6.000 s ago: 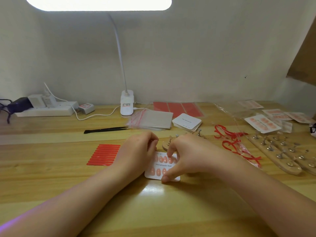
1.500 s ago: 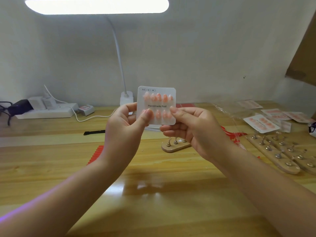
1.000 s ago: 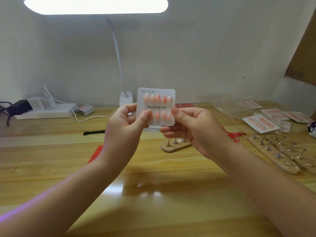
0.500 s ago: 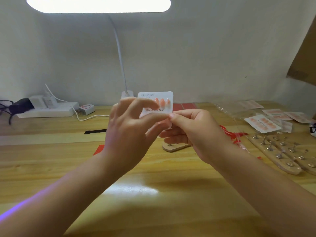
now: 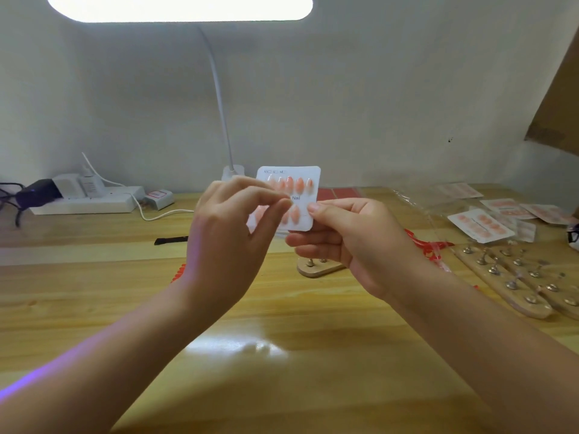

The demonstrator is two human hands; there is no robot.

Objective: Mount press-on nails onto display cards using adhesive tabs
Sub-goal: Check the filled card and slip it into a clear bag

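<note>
A white display card (image 5: 302, 191) with two rows of pink press-on nails is held upright above the wooden desk (image 5: 282, 339). My right hand (image 5: 351, 242) pinches its lower right corner, thumb on the front and fingers behind. My left hand (image 5: 232, 236) is in front of the card's left half, its thumb and curled fingertips meeting at the card's middle. Whether they pinch a nail is hidden. A strip of red adhesive tabs (image 5: 178, 275) peeks out beside my left wrist.
A small wooden nail stand (image 5: 316, 268) sits under my right hand; longer pegged stands (image 5: 513, 278) lie at right. Finished cards (image 5: 479, 225), plastic bags and red backing scraps (image 5: 429, 245) fill the right. A black tool (image 5: 170, 240), a power strip (image 5: 84, 200) and a lamp base (image 5: 233, 173) stand behind.
The card was lifted off the desk and held up in both hands. My left hand then let go of its left edge and moved across its front, fingertips now at the middle.
</note>
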